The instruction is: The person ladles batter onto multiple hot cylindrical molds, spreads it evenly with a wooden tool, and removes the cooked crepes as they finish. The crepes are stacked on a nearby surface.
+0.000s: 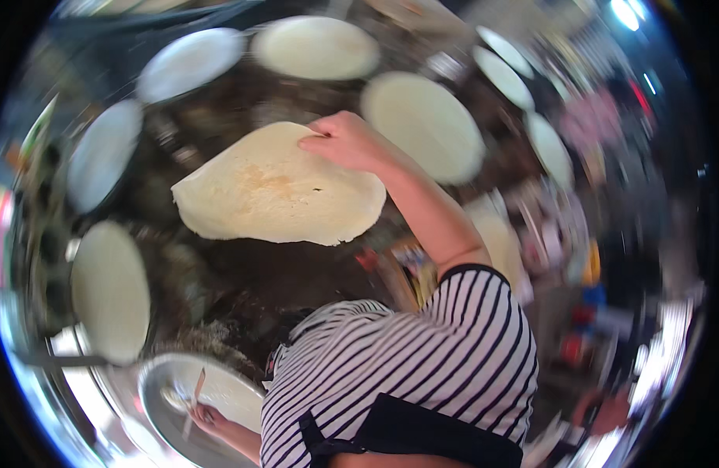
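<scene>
My right hand [342, 142] is closed on the far right edge of a thin pale crepe [273, 191], pinching it between thumb and fingers. The crepe hangs at an angle, with brownish patches in its middle and a small tear. At the lower left, my left hand [209, 420] is closed round a thin wooden stick [199, 384]. That hand is over a large metal basin [152, 374], beside a whitish lump [173, 398] that is too blurred to name.
Several round pale discs stand in a ring around me, among them a yellowish one [316, 48], a larger one [423, 127], a left one [111, 292] and a bluish one [191, 64]. Dark, blurred ground lies between them. A box of small items [410, 269] is under my right arm.
</scene>
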Motion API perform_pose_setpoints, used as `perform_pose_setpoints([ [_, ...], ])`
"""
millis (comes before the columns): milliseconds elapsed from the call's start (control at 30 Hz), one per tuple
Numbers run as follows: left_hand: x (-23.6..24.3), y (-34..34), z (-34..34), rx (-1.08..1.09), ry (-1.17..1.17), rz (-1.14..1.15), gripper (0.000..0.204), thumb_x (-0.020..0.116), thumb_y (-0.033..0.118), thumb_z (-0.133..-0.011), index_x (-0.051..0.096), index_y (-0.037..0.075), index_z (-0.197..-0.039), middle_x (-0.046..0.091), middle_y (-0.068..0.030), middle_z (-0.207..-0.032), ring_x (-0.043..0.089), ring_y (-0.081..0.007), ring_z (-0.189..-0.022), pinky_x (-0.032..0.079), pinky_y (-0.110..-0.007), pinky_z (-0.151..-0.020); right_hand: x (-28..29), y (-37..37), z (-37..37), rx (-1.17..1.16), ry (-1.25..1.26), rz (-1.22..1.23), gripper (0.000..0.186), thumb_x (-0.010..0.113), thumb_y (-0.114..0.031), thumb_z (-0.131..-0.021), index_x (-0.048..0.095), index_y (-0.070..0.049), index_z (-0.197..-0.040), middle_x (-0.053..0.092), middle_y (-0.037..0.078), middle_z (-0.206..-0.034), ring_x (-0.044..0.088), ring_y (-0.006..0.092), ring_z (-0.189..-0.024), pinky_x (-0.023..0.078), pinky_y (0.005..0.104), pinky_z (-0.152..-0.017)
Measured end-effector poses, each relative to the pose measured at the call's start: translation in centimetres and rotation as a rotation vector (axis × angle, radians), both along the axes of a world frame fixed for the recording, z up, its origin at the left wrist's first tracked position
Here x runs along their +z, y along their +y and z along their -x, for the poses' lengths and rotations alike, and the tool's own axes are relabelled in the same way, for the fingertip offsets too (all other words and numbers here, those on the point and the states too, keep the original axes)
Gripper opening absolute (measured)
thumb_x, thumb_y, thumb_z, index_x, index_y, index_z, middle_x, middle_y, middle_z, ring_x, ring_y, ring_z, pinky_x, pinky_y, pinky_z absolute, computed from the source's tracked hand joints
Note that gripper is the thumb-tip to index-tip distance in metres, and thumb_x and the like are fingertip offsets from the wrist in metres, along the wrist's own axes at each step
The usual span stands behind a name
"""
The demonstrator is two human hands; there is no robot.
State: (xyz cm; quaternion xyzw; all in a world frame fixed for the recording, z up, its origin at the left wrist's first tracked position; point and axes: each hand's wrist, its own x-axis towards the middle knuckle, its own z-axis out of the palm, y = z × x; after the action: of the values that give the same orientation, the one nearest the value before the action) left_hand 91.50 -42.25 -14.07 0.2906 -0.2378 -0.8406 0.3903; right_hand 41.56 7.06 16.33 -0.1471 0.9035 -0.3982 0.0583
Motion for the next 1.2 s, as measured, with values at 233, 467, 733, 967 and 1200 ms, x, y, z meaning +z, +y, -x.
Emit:
perform_pose_setpoints([
  [233,10.8,13.3,6.9,-0.364,-0.936,0.862,0.008,0.038,0.004,-0.093,0.045,0.001,-0.093,0.040,-0.0047,-0.078,0.040,-0.0112,-0.067,0.038,-0.020,-0.064,4.1,31.4,-22.6,-0.746,0.014,-0.199,0.026,0.062,-0.029,-0.083,0.068,-0.007,-0.097,0.066,0.004,-0.072,0.060,0.0098,-0.062,0.047,0.0257,-0.059],
  [467,14.7,19.2,7.0,-0.548,-0.938,1.104,0.008,0.040,0.005,-0.092,0.045,0.000,-0.094,0.041,-0.0074,-0.086,0.040,-0.0157,-0.076,0.037,-0.026,-0.073,-5.7,38.1,-35.7,-0.903,0.427,-0.643,0.016,0.061,-0.020,-0.079,0.068,-0.017,-0.093,0.063,0.007,-0.086,0.061,0.0259,-0.075,0.050,0.0361,-0.066],
  [733,16.2,21.6,3.5,-0.580,-0.989,1.220,0.010,0.041,0.006,-0.091,0.044,-0.002,-0.096,0.041,-0.0105,-0.096,0.040,-0.0208,-0.088,0.035,-0.032,-0.084,-29.8,34.5,-47.1,-1.031,0.376,-0.798,0.028,0.060,-0.012,-0.075,0.063,-0.017,-0.103,0.058,0.005,-0.096,0.056,0.0224,-0.091,0.042,0.0370,-0.081],
  [967,16.3,21.9,-0.2,-0.520,-0.983,1.250,0.012,0.043,0.006,-0.090,0.044,-0.003,-0.098,0.041,-0.0132,-0.104,0.040,-0.0252,-0.098,0.034,-0.038,-0.093,-34.5,32.6,-47.1,-1.074,0.188,-0.788,0.036,0.059,-0.013,-0.072,0.060,-0.017,-0.107,0.054,0.007,-0.104,0.052,0.0230,-0.100,0.039,0.0389,-0.086],
  [1200,7.6,12.0,-1.4,0.092,-0.583,0.061,0.017,0.046,0.014,-0.092,0.057,0.002,-0.097,0.054,-0.0019,-0.074,0.048,-0.0077,-0.061,0.042,-0.018,-0.055,-37.5,33.3,-46.8,-0.746,-0.221,-0.963,0.049,0.064,-0.023,-0.066,0.053,0.003,-0.107,0.054,0.020,-0.109,0.052,0.0368,-0.102,0.041,0.0441,-0.089],
])
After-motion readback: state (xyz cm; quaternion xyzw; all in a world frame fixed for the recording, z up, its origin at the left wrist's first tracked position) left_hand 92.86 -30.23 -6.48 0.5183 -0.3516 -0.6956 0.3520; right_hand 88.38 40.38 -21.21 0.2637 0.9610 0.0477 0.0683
